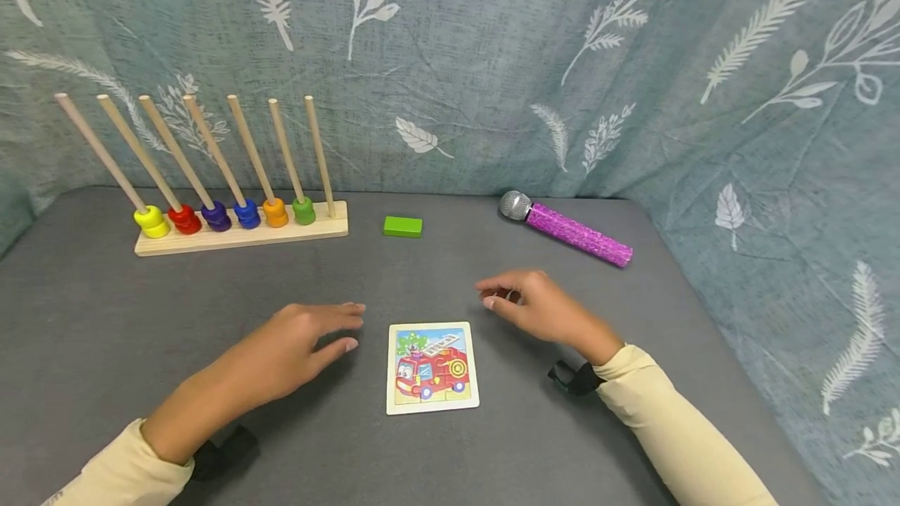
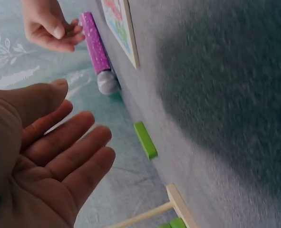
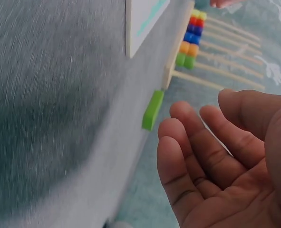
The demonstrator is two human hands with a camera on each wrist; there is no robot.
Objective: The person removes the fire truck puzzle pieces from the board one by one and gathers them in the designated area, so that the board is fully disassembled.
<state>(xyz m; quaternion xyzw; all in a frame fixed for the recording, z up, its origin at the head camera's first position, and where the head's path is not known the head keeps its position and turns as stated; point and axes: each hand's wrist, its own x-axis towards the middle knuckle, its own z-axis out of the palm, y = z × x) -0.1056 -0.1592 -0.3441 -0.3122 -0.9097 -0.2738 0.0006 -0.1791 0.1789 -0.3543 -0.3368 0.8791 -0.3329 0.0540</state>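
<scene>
A square wooden jigsaw puzzle [image 1: 433, 368] with a red fire truck picture lies on the grey table, its pieces seated in a pale frame. My left hand [image 1: 295, 350] is to the left of it, fingers loosely extended and holding nothing. On the other side, up and to the right of the puzzle, my right hand [image 1: 537, 307] hovers with fingers relaxed and a bare palm. Both wrist views show the palms with nothing in them. Beyond the hands, a green block [image 1: 403, 226] lies flat on the table.
At the back left stands a wooden peg stand [image 1: 242, 239] with upright rods; coloured rings sit at the base of all but the rightmost rod. A microphone [image 1: 573, 233] with a glittery purple handle lies at the back right. A leaf-patterned cloth [image 1: 485, 84] hangs behind the table.
</scene>
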